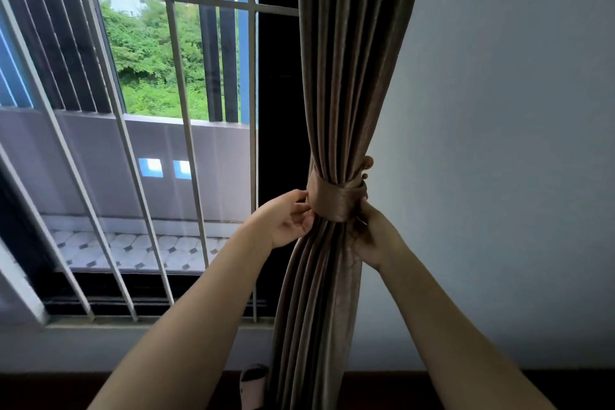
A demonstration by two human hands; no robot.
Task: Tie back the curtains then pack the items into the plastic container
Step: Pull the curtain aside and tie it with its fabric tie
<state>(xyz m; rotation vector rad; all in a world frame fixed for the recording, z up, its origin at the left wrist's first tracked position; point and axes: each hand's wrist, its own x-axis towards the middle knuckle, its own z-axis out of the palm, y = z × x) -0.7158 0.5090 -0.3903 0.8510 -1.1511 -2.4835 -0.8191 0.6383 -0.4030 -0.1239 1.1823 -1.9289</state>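
Head view: glossy brown pleated fabric curtain [332, 93] hangs by grey wall [499, 143], cinched w/ smooth satin tieback band [332, 201]. L hand [293, 220] grip pinches band's edge; R hand [374, 236] fingers tucked behind, grip can't tell.

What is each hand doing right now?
Left hand: pinches the left edge of the shiny brown fabric tieback band.
Right hand: grips the gathered brown pleated curtain just below the band; fingertips hidden.

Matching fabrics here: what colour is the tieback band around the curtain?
Satiny brown tieback band, matching the curtain; head view.
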